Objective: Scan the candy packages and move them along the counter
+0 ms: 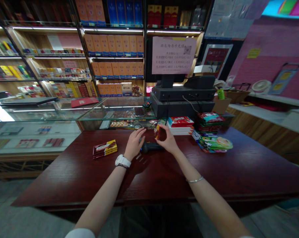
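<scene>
My right hand [167, 138] is closed on a small red and yellow packet [157, 131], held upright above the dark red wooden counter [90, 172]. My left hand [134, 142], with a white watch on its wrist, rests over the end of a black handheld barcode scanner [151, 147] lying on the counter between both hands; its fingers are stretched forward. A red and yellow pack [105, 148] lies flat to the left of my left hand.
Stacked red and white boxes [180, 124] and piles of colourful packets [211, 134] sit right of my hands. A black till with a monitor [182, 96] stands on the glass display case [115, 114] behind. Shelves of boxed goods [115, 49] fill the back wall.
</scene>
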A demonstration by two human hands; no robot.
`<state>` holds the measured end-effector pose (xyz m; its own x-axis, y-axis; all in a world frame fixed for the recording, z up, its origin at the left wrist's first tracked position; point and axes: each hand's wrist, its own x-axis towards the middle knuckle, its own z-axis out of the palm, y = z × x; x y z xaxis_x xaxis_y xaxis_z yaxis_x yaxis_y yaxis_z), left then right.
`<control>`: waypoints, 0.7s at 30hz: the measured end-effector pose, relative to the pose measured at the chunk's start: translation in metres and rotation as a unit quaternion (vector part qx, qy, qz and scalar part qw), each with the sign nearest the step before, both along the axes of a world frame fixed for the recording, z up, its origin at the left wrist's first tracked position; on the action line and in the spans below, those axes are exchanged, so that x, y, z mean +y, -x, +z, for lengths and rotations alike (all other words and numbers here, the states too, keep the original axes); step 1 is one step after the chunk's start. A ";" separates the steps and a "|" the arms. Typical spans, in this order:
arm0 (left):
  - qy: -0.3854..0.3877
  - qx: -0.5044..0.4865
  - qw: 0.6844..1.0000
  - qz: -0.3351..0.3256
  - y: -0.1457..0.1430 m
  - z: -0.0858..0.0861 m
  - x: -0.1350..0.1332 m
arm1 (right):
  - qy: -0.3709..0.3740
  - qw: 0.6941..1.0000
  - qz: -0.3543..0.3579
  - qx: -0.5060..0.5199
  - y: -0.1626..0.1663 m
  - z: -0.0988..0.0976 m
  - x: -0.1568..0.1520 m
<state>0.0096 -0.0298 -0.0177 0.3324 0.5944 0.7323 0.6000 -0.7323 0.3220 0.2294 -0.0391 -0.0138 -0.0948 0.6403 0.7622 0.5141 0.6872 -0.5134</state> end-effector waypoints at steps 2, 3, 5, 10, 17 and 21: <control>-0.016 0.019 1.000 -0.009 -0.003 0.001 -0.005 | -0.007 0.999 -0.016 -0.041 -0.002 -0.002 0.001; -0.022 0.031 0.999 -0.014 -0.005 0.001 -0.007 | -0.009 0.998 -0.022 -0.059 -0.002 -0.003 0.002; -0.031 0.056 0.998 -0.020 -0.008 0.001 -0.009 | -0.008 0.995 -0.035 -0.090 -0.001 -0.006 0.003; -0.039 0.113 0.993 -0.025 -0.012 0.000 -0.011 | 0.004 0.986 -0.067 -0.154 0.007 -0.016 0.005; -0.049 0.134 0.990 -0.019 -0.010 0.001 -0.011 | 0.000 0.977 -0.077 -0.197 0.016 -0.021 0.005; -0.057 0.141 0.988 -0.015 -0.008 0.000 -0.009 | -0.007 0.976 -0.071 -0.207 0.019 -0.018 0.002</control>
<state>0.0178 -0.0384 -0.0175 0.5486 0.5006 0.6696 0.6315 -0.7730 0.0605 0.2100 -0.0373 -0.0319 -0.3087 0.6586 0.6862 0.7655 0.6002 -0.2318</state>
